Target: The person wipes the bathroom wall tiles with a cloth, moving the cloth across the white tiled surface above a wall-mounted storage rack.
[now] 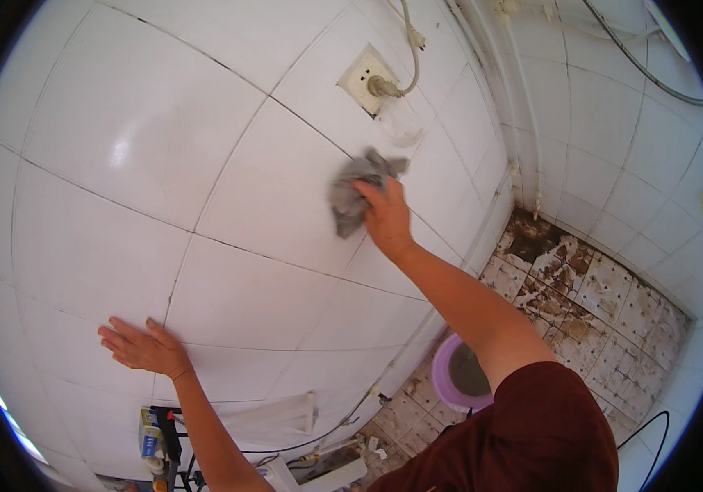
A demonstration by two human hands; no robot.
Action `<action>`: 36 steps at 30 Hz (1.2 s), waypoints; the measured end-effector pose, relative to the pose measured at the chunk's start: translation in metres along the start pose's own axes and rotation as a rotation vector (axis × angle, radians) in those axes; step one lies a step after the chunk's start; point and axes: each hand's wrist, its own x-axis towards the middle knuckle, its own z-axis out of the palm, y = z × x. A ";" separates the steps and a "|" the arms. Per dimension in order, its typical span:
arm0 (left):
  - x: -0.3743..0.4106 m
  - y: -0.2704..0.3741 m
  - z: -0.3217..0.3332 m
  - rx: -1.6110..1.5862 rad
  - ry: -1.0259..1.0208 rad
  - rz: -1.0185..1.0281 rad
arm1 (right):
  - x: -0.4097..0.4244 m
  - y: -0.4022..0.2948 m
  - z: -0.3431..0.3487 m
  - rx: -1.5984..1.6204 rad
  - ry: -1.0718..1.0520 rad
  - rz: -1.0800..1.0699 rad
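Note:
My right hand [387,214] grips a grey cloth [351,187] against the white tiled wall [253,184]; the cloth is crumpled and slightly blurred. Just above it, a wall socket [368,80] holds a plug [383,87] with a beige cord. A second, loose plug [416,38] hangs beside that cord. Lower on the left, my left hand [145,349] rests on the tiles with its fingers spread and nothing in it.
On the floor stands a purple basin [448,374] with murky water. The patterned floor tiles [597,332] are stained brown, darkest in the corner near a white pipe [529,123]. A black rack [171,440] with boxes stands below my left arm, near a white plastic tray [333,476].

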 end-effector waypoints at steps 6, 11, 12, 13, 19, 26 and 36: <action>-0.003 -0.002 0.000 0.016 0.000 0.009 | -0.099 0.121 -0.043 -0.202 -0.206 0.614; -0.003 0.002 0.005 0.000 0.012 0.027 | -0.088 0.077 -0.049 0.121 -0.125 0.441; -0.002 -0.001 0.003 0.013 0.012 0.028 | -0.058 0.038 -0.055 0.228 -0.151 0.434; 0.001 0.001 0.004 0.012 0.021 0.028 | -0.029 0.009 -0.058 0.305 -0.128 0.333; 0.000 0.004 0.003 0.020 0.021 0.034 | 0.088 -0.087 -0.034 0.194 -0.029 -0.229; 0.003 0.009 0.000 0.016 0.041 0.058 | 0.016 0.039 -0.022 0.002 -0.046 0.147; -0.003 -0.006 0.007 -0.019 0.076 0.079 | -0.206 0.142 -0.074 -0.112 -0.316 0.815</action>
